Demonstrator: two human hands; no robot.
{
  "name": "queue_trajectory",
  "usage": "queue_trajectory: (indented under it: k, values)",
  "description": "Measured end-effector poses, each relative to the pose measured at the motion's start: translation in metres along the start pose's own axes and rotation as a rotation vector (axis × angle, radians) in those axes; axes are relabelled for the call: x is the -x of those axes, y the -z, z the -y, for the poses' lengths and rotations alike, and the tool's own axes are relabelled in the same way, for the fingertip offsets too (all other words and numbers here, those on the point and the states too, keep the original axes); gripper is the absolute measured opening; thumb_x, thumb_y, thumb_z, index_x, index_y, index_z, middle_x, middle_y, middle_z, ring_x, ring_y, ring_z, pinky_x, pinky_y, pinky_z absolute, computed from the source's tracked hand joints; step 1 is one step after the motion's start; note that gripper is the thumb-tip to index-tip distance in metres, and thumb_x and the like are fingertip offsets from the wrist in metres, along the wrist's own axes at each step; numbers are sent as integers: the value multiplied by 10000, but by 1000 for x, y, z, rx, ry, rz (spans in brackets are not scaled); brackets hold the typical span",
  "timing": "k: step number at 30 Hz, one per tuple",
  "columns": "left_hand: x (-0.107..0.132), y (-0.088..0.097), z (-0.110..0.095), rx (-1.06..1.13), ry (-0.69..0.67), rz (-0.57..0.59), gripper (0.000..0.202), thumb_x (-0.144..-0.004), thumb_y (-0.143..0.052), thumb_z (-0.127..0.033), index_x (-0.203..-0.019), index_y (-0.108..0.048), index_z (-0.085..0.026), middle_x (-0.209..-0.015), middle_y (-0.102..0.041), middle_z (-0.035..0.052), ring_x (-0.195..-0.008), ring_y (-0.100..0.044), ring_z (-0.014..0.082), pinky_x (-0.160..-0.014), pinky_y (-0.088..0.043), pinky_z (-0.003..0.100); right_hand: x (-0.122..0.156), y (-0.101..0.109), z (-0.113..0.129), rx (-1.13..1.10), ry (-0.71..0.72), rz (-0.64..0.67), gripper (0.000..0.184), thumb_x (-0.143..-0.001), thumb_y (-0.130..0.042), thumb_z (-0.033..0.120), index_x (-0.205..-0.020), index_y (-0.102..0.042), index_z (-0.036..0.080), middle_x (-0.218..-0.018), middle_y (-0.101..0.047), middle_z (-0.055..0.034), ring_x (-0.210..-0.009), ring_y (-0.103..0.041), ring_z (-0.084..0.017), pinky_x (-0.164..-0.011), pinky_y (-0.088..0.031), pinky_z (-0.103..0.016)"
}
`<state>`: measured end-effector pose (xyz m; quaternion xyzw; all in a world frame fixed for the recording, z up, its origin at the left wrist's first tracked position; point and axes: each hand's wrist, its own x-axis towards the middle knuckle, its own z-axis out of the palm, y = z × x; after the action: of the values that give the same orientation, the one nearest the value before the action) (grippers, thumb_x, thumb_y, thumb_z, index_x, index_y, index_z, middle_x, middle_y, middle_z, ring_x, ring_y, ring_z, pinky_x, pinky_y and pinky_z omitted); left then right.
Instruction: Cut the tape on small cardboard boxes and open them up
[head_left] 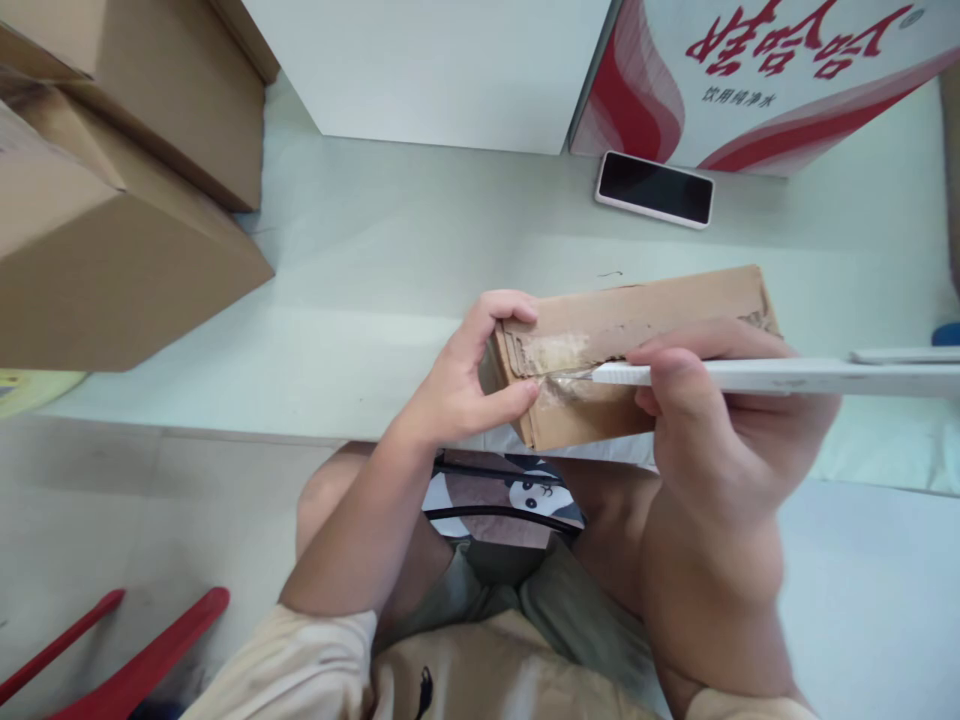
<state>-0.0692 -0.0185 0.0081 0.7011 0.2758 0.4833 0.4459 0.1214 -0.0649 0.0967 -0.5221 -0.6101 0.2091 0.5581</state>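
A small brown cardboard box (600,315) lies near the table's front edge, with torn, shiny tape along the seam on its top. My left hand (480,370) grips the box's left end, thumb on the near side and fingers over the far corner. In my right hand (727,420) is a white utility knife (795,377), pinched between thumb and fingers. Its tip meets the taped seam close to my left thumb. The knife's back end runs out of view to the right. My right fingers partly cover the right side of the box.
On the pale table (360,270), a phone (656,188) lies before a red and white carton (750,90). A white box (442,70) stands at the back. Large cardboard boxes (135,270) occupy the left. Red legs (172,640) show at lower left.
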Motion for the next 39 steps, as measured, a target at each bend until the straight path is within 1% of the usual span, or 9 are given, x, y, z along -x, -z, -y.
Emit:
queue_trajectory:
  k: [6,10,16,19,22,27,30,35,39]
  values:
    - [0,-1,0,8,9,-6,519,-885,-740,-555,-1275,-521,-292,-1274,-594,93,-1196,-610,270,-1045,-526,436,1,-4,-4,-6,13,-72,239,-907,-701,256,-674,-718,206,-571,-634,41,-473,-523,-94,-443,-360,-250]
    - [1,0,1,11,17,-11,510,-892,-728,-565,-1274,-524,-296,-1264,-593,87,-1197,-602,268,-1055,-517,439,3,-5,-4,1,10,-94,223,-890,-693,234,-670,-709,206,-572,-642,52,-478,-525,-84,-457,-369,-245]
    - [1,-1,2,5,16,-12,496,-896,-715,-572,-1268,-525,-306,-1275,-598,89,-1202,-602,276,-1053,-511,447,3,-3,0,-13,-21,-57,165,-867,-704,192,-704,-722,208,-599,-667,46,-504,-551,-94,-462,-390,-244]
    - [0,-1,3,-6,22,-20,493,-899,-702,-585,-1261,-523,-303,-1268,-604,93,-1201,-607,283,-1040,-518,452,2,-2,-1,-21,3,-45,144,-849,-712,172,-709,-725,204,-583,-654,42,-495,-545,-97,-448,-383,-242]
    - [1,-2,3,-24,39,-24,501,-901,-686,-610,-1257,-522,-299,-1259,-608,94,-1187,-611,279,-1028,-526,446,2,-2,-3,-13,32,-64,140,-843,-716,187,-705,-725,210,-575,-652,41,-479,-536,-98,-433,-369,-239]
    - [1,-2,3,-12,44,-38,471,-908,-687,-585,-1254,-528,-307,-1251,-612,85,-1161,-617,268,-1016,-531,431,4,-1,-2,1,-9,-27,141,-859,-717,192,-721,-735,214,-603,-672,32,-488,-557,-103,-443,-390,-238]
    - [2,-2,3,-16,44,-39,471,-906,-689,-588,-1250,-531,-307,-1241,-611,83,-1150,-616,267,-1006,-534,429,5,0,-1,12,-11,-26,151,-872,-720,210,-722,-737,214,-605,-674,27,-488,-553,-109,-441,-398,-245]
    - [2,-2,3,-13,32,-41,457,-912,-693,-563,-1259,-533,-313,-1241,-604,75,-1144,-616,255,-1001,-534,414,4,0,-1,-6,-6,-18,143,-862,-705,167,-729,-734,206,-620,-684,27,-507,-573,-103,-462,-406,-238]
    - [1,-2,2,-22,52,-39,477,-911,-678,-600,-1254,-529,-304,-1240,-613,83,-1142,-619,261,-1001,-538,419,4,-1,-1,-9,6,-34,134,-852,-711,169,-725,-727,209,-606,-678,40,-496,-563,-94,-452,-396,-227]
